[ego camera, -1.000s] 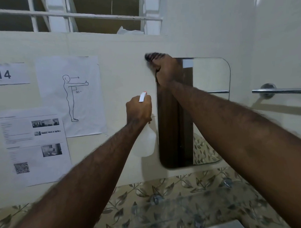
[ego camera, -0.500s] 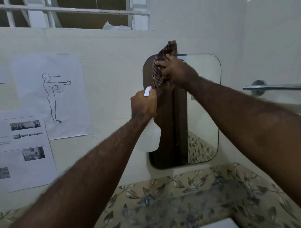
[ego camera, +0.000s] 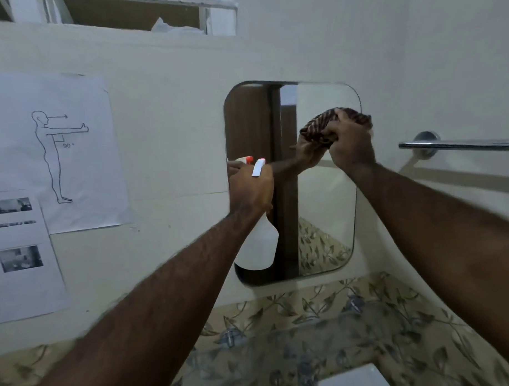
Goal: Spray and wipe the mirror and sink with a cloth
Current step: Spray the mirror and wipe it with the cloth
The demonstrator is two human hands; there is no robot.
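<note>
Mirror point(ego camera: 325, 190): right hand point(ego camera: 351, 144) presses cloth point(ego camera: 320, 127).

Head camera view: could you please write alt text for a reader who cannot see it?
A person's right hand presses a striped cloth against the right side of a wall mirror, while the left hand holds a white spray bottle at the mirror's left edge. Paper sheets hang on the wall to the left and a metal rail to the right.

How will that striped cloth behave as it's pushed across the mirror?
Probably floppy: the striped cloth sits bunched in the right hand against the mirror. Likely light, and loose ends may trail.
</note>
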